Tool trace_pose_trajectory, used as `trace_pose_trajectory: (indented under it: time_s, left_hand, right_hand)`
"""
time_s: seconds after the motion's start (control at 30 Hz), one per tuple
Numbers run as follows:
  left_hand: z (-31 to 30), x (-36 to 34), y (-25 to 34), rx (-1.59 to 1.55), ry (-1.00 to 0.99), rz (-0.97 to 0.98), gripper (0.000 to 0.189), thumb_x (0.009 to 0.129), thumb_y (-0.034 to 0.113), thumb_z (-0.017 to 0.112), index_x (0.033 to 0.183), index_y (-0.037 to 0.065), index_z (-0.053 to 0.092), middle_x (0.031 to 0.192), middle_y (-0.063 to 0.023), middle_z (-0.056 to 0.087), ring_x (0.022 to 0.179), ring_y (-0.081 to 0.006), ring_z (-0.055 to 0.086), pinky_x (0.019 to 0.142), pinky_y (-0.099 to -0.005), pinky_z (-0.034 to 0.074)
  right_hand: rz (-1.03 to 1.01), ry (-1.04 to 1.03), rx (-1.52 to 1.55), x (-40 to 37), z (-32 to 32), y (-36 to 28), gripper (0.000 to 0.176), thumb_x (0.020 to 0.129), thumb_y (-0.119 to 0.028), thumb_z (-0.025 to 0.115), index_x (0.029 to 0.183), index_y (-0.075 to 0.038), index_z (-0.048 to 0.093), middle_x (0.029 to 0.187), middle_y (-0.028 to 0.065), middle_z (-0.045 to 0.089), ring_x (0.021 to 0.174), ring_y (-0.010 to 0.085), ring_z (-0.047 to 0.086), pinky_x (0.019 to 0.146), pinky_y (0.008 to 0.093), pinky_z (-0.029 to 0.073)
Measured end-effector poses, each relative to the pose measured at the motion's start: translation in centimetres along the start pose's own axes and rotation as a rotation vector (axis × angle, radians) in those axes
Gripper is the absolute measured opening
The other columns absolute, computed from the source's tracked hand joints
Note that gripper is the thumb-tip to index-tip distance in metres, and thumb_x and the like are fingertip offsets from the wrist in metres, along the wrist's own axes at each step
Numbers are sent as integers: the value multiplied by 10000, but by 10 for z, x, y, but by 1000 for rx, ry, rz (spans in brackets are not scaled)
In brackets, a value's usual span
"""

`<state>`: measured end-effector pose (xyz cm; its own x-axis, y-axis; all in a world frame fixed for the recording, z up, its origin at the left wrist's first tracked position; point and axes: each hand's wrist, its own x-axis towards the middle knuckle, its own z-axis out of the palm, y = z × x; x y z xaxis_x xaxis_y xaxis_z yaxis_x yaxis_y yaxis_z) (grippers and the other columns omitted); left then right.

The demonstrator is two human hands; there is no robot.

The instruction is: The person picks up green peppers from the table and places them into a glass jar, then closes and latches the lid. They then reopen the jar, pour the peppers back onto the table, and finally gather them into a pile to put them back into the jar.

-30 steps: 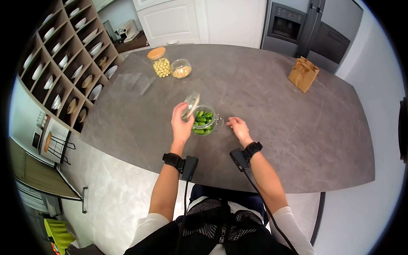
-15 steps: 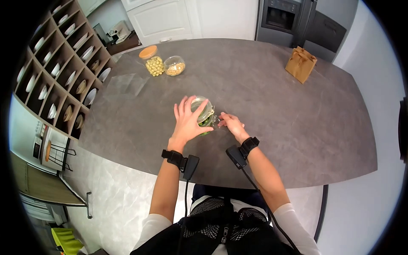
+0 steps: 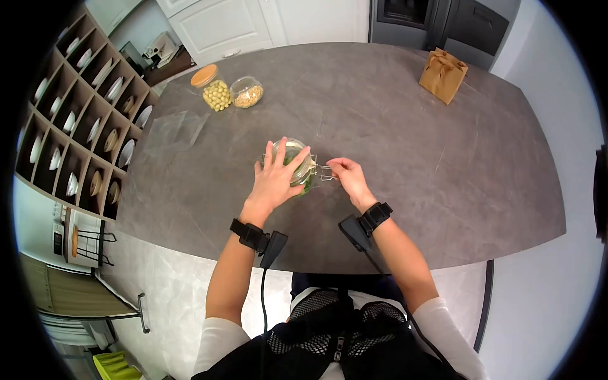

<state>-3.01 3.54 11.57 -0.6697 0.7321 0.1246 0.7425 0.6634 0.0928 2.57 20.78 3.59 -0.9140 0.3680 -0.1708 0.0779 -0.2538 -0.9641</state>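
A clip-top glass jar (image 3: 308,185) with green contents stands on the grey table in front of me. My left hand (image 3: 272,185) grips it from above, fingers spread across the glass lid (image 3: 292,151) and thumb along the near side. To the right of the jar, my right hand (image 3: 352,182) pinches the metal wire clasp (image 3: 327,177), which sticks out sideways from the rim. Part of the jar's body is hidden under my left hand.
On the table (image 3: 392,215), an orange-lidded jar of pale yellow pieces (image 3: 217,95) stands beside a glass bowl of light bits (image 3: 247,95). Clear plastic sheets (image 3: 174,133) lie at left. A brown paper bag (image 3: 443,77) stands at the far right.
My right fingers now pinch the wire clasp, which points out to the right from the jar. My left hand stays on the lid. The whole view has shifted slightly.
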Motion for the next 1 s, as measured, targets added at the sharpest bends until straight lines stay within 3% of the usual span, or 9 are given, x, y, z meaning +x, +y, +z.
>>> trace_pose_trajectory:
  time_s: [0.17, 0.27, 0.37, 0.47, 0.57, 0.67, 0.77, 1.0]
  left_hand:
    - [14, 8, -2, 22, 104, 50, 650, 666, 358, 681, 1248, 271, 406, 1382, -142, 200, 1225, -448, 198, 878, -611, 270]
    - [15, 7, -3, 43, 108, 71, 662, 662, 355, 685, 1254, 274, 399, 1384, -134, 203, 1221, -444, 206, 872, -592, 281]
    - [15, 7, -4, 27, 115, 73, 651, 670, 349, 682, 1253, 277, 400, 1384, -126, 207, 1217, -438, 215, 870, -585, 283]
    - [16, 8, -5, 14, 109, 65, 639, 680, 391, 660, 1253, 274, 403, 1386, -126, 216, 1224, -437, 203, 882, -588, 268]
    - [14, 8, -4, -45, 112, 41, 571, 740, 474, 565, 1250, 268, 412, 1387, -118, 231, 1239, -423, 183, 914, -590, 222]
    - [15, 12, -6, -209, 61, -41, 510, 805, 525, 439, 1241, 260, 429, 1389, -108, 238, 1251, -405, 166, 943, -587, 170]
    - [15, 13, 5, -195, 91, -116, 469, 844, 515, 367, 1228, 256, 445, 1385, -100, 246, 1255, -397, 163, 957, -584, 142]
    - [16, 15, 11, -173, 141, -160, 425, 843, 473, 405, 1192, 240, 471, 1359, -98, 274, 1234, -407, 195, 943, -596, 171]
  right_hand:
    - [-80, 63, 80, -19, 14, -28, 153, 815, -122, 549, 905, -10, 600, 748, -12, 562, 681, 64, 495, 622, 209, 403]
    - [-172, -55, 199, -18, 20, -30, 171, 816, -114, 553, 933, 3, 595, 763, -14, 564, 681, 73, 500, 630, 222, 415]
    - [-310, -78, 113, -12, 29, -21, 177, 815, -101, 549, 954, 0, 591, 766, -7, 567, 681, 76, 506, 643, 237, 428]
    - [-297, 5, -155, -13, 32, -27, 158, 806, -88, 547, 938, -17, 599, 747, 22, 572, 672, 83, 512, 650, 234, 430]
    - [-374, 132, -302, -17, 39, -34, 142, 790, -85, 550, 907, -30, 609, 738, 78, 582, 672, 157, 549, 647, 273, 445]
    - [-594, 222, -517, -18, 40, -31, 138, 775, -93, 556, 882, -30, 615, 758, 116, 588, 704, 262, 561, 655, 337, 452]
    - [-674, 235, -651, -16, 37, -34, 142, 768, -99, 558, 879, -34, 617, 787, 130, 593, 740, 314, 554, 668, 387, 448]
    - [-572, 256, -475, -23, 33, -26, 144, 782, -94, 545, 905, -40, 597, 785, 131, 594, 717, 274, 567, 664, 350, 455]
